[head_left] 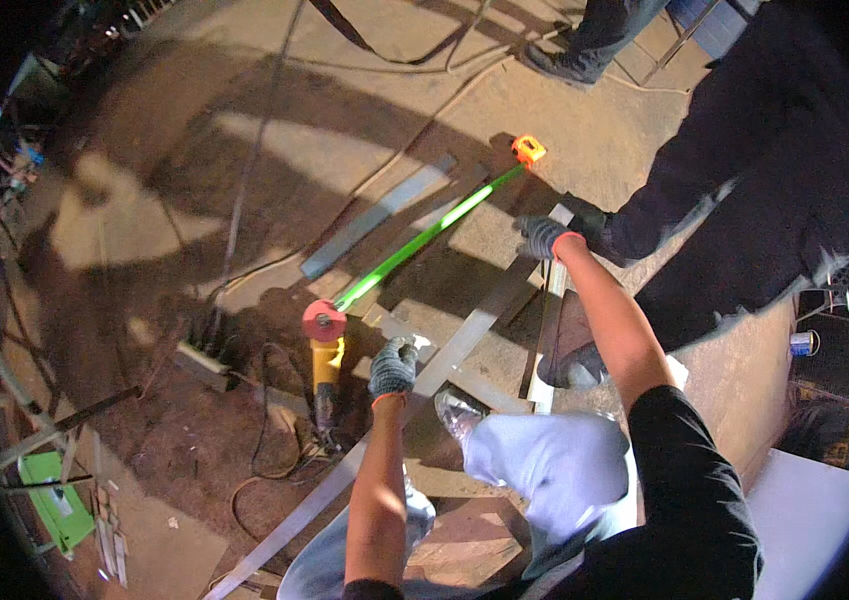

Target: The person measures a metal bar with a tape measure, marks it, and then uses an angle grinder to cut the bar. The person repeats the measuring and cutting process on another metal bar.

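Observation:
My left hand (393, 370), in a grey knitted glove, is closed beside a long flat metal bar (465, 342); a small bright piece shows at its fingertips, too glaring to name. My right hand (547, 240), gloved alike, closes around the far end of metal at the bar's upper right. The bar slants from the lower left up to that hand. Left of my left hand stands an angle grinder (327, 362) with a yellow body and red disc. An orange tape measure (528, 150) lies farther off, its green blade (435, 232) drawn out toward the grinder.
A co-worker in dark clothes (745, 190) leans in at the right, close to my right hand. Another person's shoe (560, 65) stands at the top. A grey metal strip (380, 215), cables and a power strip (205, 365) lie on the floor. A white panel (805, 520) is lower right.

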`<control>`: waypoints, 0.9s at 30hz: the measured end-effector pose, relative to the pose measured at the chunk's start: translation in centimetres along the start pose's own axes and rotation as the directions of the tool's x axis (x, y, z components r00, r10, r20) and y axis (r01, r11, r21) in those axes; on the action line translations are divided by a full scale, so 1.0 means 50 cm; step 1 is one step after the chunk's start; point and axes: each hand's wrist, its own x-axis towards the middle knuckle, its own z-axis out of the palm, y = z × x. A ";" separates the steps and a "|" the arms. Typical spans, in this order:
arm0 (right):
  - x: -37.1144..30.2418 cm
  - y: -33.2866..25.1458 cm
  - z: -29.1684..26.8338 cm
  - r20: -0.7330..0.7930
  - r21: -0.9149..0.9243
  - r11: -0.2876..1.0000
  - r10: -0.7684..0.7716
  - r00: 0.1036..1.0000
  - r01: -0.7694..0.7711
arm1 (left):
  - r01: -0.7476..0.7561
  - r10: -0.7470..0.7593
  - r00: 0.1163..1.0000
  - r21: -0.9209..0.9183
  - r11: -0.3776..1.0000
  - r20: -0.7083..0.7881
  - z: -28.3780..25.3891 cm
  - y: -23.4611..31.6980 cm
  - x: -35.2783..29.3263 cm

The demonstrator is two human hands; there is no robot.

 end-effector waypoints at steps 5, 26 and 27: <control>0.217 0.039 0.026 0.080 -0.178 0.964 0.212 0.974 -0.196 | 0.046 -0.045 0.999 0.096 0.994 -0.015 -0.008 0.011 0.020; 0.304 0.019 -0.170 -0.189 0.453 0.880 -0.064 0.980 0.145 | -0.142 0.166 0.981 -0.210 0.967 0.103 -0.054 0.202 0.127; 0.275 0.017 -0.185 -0.245 0.561 0.806 -0.057 0.968 0.189 | -0.127 0.172 0.970 -0.241 0.962 0.173 -0.034 0.205 0.154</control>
